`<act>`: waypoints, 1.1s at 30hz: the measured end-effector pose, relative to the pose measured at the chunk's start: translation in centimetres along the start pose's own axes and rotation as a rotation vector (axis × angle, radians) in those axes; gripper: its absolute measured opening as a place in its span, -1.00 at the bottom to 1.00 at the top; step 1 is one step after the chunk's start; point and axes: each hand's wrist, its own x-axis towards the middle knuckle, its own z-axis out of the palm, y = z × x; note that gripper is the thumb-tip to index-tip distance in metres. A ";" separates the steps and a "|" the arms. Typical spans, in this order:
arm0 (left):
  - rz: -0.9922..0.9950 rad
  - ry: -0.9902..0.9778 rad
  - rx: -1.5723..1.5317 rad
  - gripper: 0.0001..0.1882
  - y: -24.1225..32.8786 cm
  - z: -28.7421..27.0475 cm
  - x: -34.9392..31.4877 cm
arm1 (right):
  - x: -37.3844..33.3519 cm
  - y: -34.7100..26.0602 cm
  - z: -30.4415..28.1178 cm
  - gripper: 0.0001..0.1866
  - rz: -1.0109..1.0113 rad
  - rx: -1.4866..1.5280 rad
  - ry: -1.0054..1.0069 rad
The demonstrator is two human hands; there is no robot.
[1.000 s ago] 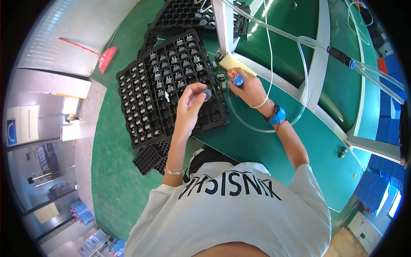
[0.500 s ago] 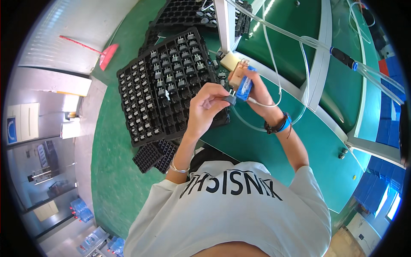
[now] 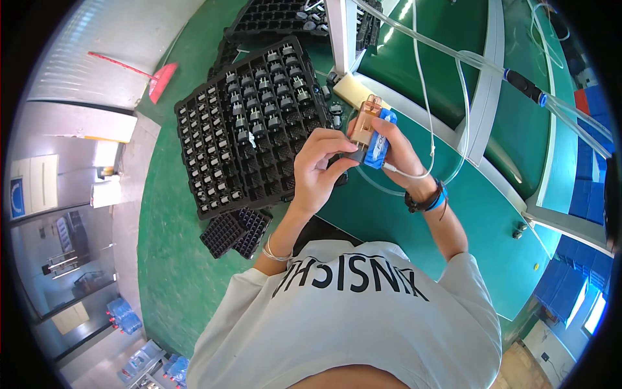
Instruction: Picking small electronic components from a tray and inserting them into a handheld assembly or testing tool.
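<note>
My left hand (image 3: 319, 165) pinches a small dark grey plug (image 3: 354, 154) between thumb and fingers. Its pins meet the lower end of a blue and orange-brown block (image 3: 376, 152); how far they go in I cannot tell. My right hand (image 3: 403, 155) grips this block, which has a white cable at its lower end. Left of my hands lies a large black compartment tray (image 3: 275, 170), with dark pronged plugs in its upper right part and rows of smaller pale-topped pieces on its left. A few loose plugs (image 3: 335, 111) lie beside the tray.
A pale yellow block (image 3: 352, 89) rests beyond my hands against the white frame post (image 3: 341, 39). Another loaded black tray (image 3: 272, 21) stands farther off. Clear tubes hang at the right over the green table (image 3: 466, 220). Smaller black trays (image 3: 223, 235) lie low left; a red dustpan (image 3: 162, 81) stands left.
The plug in my left hand has come up against the block, its pins now at the block's end. Both hands have shifted slightly right.
</note>
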 end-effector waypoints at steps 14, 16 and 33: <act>0.014 -0.012 0.403 -0.45 0.9 -0.3 1.2 | 0.2 0.5 -1.0 -0.56 -0.009 0.004 0.033; -0.005 0.029 0.411 -0.45 0.9 -0.4 1.3 | 1.4 0.5 -2.1 -0.61 -0.091 -0.037 0.110; -0.139 0.017 1.188 -0.77 -0.3 -8.8 1.8 | 7.7 1.6 -6.2 -0.70 -0.671 -1.384 0.426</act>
